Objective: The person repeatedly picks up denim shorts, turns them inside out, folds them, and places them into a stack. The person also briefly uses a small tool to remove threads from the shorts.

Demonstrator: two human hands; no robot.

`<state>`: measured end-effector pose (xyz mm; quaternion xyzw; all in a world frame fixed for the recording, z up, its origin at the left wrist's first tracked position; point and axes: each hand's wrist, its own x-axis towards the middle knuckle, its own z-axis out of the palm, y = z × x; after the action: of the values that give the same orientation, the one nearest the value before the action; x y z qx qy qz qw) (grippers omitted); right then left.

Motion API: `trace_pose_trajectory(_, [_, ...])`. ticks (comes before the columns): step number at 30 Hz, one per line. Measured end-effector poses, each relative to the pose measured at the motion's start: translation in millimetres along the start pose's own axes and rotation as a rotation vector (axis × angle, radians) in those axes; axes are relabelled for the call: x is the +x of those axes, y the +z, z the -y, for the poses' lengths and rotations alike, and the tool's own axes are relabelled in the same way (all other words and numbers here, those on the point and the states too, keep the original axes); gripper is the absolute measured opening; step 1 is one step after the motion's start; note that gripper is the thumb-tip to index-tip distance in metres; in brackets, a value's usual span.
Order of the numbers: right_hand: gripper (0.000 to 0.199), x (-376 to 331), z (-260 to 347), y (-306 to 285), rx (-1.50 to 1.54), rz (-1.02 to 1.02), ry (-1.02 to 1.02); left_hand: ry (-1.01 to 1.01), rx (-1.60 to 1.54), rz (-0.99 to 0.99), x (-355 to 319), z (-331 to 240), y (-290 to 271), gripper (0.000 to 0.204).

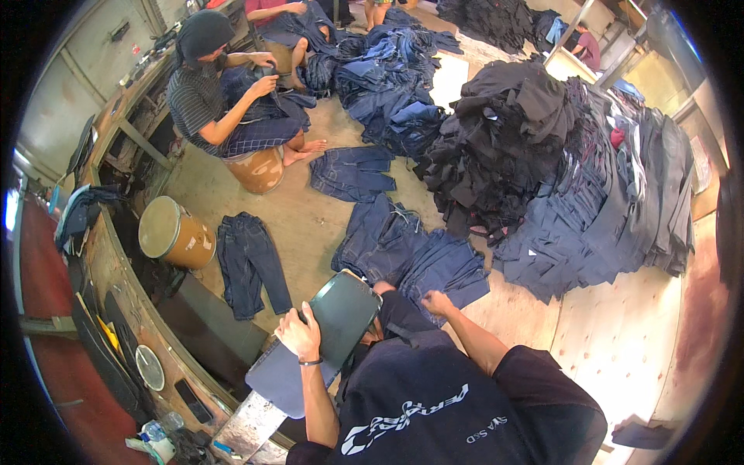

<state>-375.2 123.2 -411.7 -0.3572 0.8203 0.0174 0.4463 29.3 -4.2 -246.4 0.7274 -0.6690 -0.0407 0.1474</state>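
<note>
My left hand, with a dark band at its wrist, is closed at the edge of a dark green panel with rounded corners. A flat grey section adjoins it below; I cannot tell what kind of thing this is. My right hand is curled over the near part of a spread of dark blue jeans. Whatever its fingers hold, if anything, is too small to make out. Further dark jeans lie flat on the floor to the left.
A brown drum stands at left beside a long bench holding a phone and a bottle. Ahead, a co-worker sits on another drum, handling dark cloth. Large heaps of black garments and blue jeans fill the far side.
</note>
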Motion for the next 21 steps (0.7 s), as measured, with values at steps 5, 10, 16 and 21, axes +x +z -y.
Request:
trace_pose_trajectory(5, [0.047, 44.7, -61.2, 19.4, -0.069, -0.029, -0.118, -0.145, 0.026, -0.078, 4.3, -6.0, 10.3, 0.055])
trace_pose_trajectory(10, [0.049, 101.0, -65.2, -41.9, -0.208, -0.058, -0.14, -0.276, 0.074, -0.081, 13.8, -19.0, 7.6, 0.055])
trace_pose_trajectory(16, [0.045, 127.9, -9.5, -164.7, -0.405, 0.071, -0.007, -0.302, 0.221, -0.187, 19.1, -28.0, 17.7, 0.05])
trace_pose_trajectory(21, [0.034, 221.6, 40.1, -282.6, -0.151, 0.091, -0.043, -0.416, 0.185, -0.089, -7.2, -11.4, 45.4, 0.038])
